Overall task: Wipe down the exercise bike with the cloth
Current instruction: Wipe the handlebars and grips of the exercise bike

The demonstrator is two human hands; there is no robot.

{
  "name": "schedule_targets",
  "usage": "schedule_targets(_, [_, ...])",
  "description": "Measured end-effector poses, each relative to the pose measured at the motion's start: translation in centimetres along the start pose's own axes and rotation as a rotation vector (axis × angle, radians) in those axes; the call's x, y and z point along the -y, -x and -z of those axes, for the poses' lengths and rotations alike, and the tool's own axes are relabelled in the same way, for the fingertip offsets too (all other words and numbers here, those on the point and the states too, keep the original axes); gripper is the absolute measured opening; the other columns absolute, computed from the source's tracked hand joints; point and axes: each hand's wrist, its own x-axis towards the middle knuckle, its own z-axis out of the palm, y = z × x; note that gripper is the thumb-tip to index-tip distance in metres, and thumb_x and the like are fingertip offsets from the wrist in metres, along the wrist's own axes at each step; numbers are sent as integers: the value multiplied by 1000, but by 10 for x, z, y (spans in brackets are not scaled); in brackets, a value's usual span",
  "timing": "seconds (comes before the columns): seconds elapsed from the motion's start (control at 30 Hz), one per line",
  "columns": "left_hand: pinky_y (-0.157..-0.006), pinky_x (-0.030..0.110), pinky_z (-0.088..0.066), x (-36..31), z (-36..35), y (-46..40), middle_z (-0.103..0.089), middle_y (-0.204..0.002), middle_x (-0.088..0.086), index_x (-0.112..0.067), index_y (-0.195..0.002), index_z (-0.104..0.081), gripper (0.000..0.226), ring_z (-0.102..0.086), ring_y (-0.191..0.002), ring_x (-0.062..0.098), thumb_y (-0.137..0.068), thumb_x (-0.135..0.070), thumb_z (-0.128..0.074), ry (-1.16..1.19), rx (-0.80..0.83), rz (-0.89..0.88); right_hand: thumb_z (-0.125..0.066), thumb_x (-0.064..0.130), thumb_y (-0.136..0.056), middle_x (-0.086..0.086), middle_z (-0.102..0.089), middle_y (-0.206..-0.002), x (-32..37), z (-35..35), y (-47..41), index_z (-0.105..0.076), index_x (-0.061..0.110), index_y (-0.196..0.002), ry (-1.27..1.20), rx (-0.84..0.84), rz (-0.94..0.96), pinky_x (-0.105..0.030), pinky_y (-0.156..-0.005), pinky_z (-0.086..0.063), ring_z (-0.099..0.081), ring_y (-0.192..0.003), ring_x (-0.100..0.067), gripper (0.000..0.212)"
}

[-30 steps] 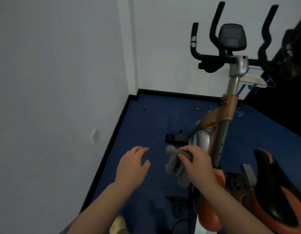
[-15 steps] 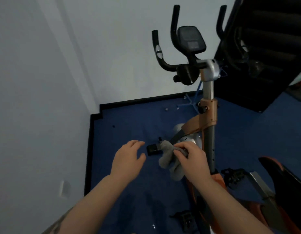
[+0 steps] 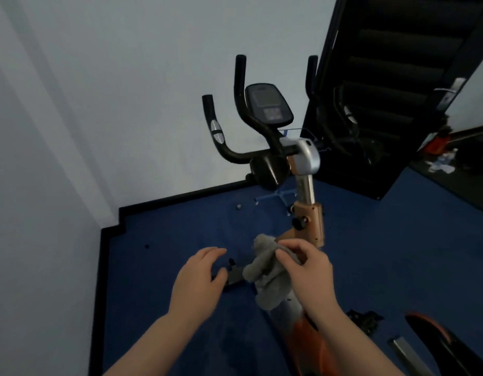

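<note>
Presently no wiping contact observed. Right hand [image 3: 309,275] pinching a crumpled grey cloth [image 3: 267,272] between thumb and curled fingers [image 3: 291,244], most of the cloth hanging loose below and to the left of the fingertips. Left hand [image 3: 198,280] empty, fingers relaxed and slightly spread, near the cloth but not touching it, apparently ready to help spread or fold it.

Exercise bike [image 3: 306,185] directly beyond the right-hand fingertips: orange upright post [image 3: 310,223] just past them, silver stem above that, then the black handlebars [image 3: 234,126] and console [image 3: 267,104] well beyond and higher. Saddle [image 3: 449,346] low to the right of the right wrist, partly out of view. Cloth held clear of every bike surface, as far as visible; overlap with the lower frame looks like line of sight only, though contact there cannot be ruled out.

Assessment: task at its opening stage. Cloth in hand, not yet applied. No surface showing evidence of cleaning; dim light prevents judging dust or streaks. Handlebars, console, stem, post, frame and saddle all judged outstanding. Nearest candidate for a first pass: the orange post ahead of the fingertips.
</note>
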Motion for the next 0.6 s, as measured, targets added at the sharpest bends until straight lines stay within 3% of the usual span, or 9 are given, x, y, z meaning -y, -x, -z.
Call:
schedule_targets(0.1, [-102, 22, -36, -18, -5, -36, -48, -135, -18, -29, -134, -54, 38, -42, -124, 1, -96, -24, -54, 45, -63, -3, -72, 12, -85, 10, -71, -90, 3, 10, -35, -71, 24, -95, -162, -51, -52, -15, -72, -52, -66, -86, -1, 15])
schedule_targets(0.2, [-100, 24, -39, -37, -10, -69, -48, -132, -21, -31, -131, -54, 36, -43, -122, -1, -96, -23, -54, 108, -112, -10, -72, 10, -85, 3, -72, -96, 8, 21, -71, -71, 21, -97, -299, -79, -45, -26, -77, -55, -69, -90, -11, 16])
schedule_targets(0.27, [-100, 23, -40, -48, -12, -90, -50, -130, -23, -32, -130, -56, 35, -45, -120, -4, -96, -22, -55, 174, -150, -24, -72, 11, -85, 4, -73, -94, 14, 26, -93, -70, 22, -97, -358, -105, -27, -24, -74, -56, -70, -88, -10, 17])
schedule_targets(0.4, [-85, 5, -36, -61, -12, -124, -53, -119, -31, -37, -123, -58, 34, -46, -111, -18, -95, -18, -57, 325, -251, -12, -74, 14, -83, 8, -71, -90, 35, 21, -135, -66, 22, -95, -352, -153, 85, -18, -74, -55, -68, -87, -4, 16])
schedule_targets(0.53, [-79, 0, -37, -67, -9, -161, -60, -115, -22, -32, -121, -63, 30, -52, -107, -10, -94, -17, -57, 400, -341, 20, -75, 12, -83, 9, -68, -84, 51, -8, -171, -62, 21, -90, -344, -174, 197, -12, -69, -51, -66, -79, 0, 17])
schedule_targets(0.6, [-79, 0, -37, -70, -9, -178, -61, -113, -20, -31, -119, -64, 29, -54, -104, -9, -94, -18, -56, 429, -359, 6, -73, 16, -84, 12, -67, -88, 49, -25, -183, -60, 25, -94, -258, -106, 237, -12, -72, -50, -65, -85, 2, 19])
